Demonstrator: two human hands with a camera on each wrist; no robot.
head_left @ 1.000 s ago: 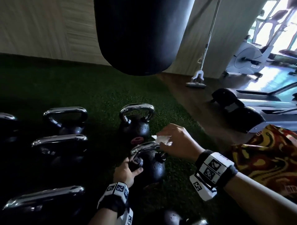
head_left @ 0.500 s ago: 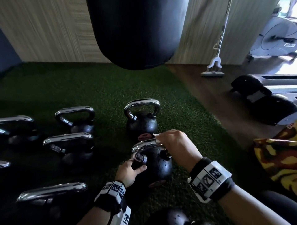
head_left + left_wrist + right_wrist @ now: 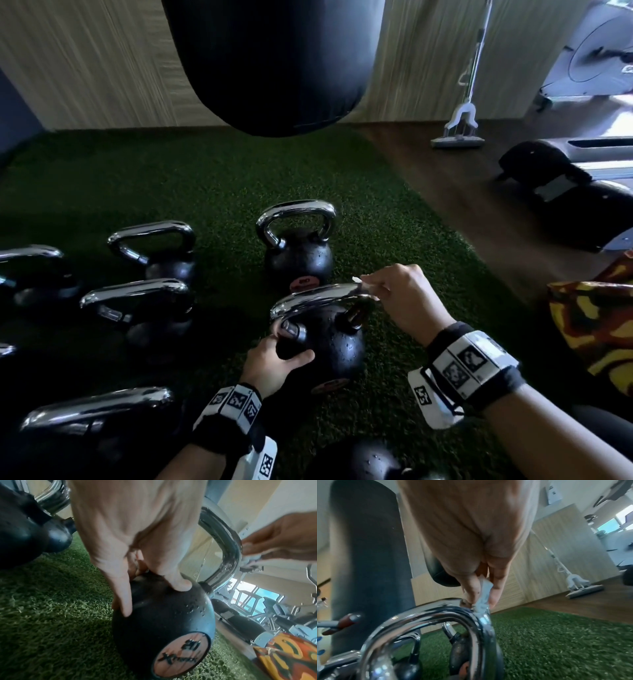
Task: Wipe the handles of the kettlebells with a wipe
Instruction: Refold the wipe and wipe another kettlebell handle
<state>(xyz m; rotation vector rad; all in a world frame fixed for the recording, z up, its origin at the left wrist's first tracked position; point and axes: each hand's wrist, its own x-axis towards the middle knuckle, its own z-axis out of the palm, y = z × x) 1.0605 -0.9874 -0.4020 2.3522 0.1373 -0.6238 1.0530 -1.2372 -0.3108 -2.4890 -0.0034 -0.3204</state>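
Because the right hand (image 3: 404, 301) only pinches a small wipe (image 3: 483, 596) against the chrome handle (image 3: 318, 298) while the left hand (image 3: 274, 366) grips the turf-standing kettlebell (image 3: 329, 346), the seemingly damp wipe could slip free.

Head cam looks down from above; both wrist cams sit close, sharing the black kettlebell's chrome handle (image 3: 318, 296).

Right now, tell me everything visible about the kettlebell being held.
The kettlebell has a black, pebbled round body beaded with droplets, a chrome loop handle and a reddish round label. It stands on green turf. The left hand holds its body; the right hand presses a white wipe onto the handle's corner.
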